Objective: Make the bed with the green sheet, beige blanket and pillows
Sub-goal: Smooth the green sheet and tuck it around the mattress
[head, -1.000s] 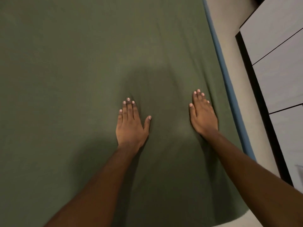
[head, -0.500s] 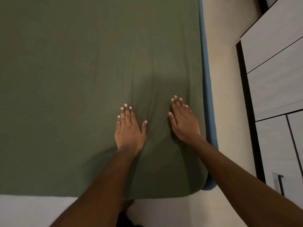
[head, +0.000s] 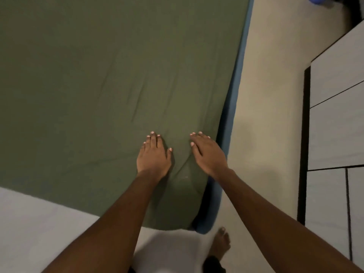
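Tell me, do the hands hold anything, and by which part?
Nothing is held: left hand and right hand rest open on the green sheet.

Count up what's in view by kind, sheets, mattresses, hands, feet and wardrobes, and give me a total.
green sheet: 1
blue mattress: 1
hands: 2, the left hand and the right hand, both on the sheet
bare foot: 1
wardrobe: 1
Total: 6
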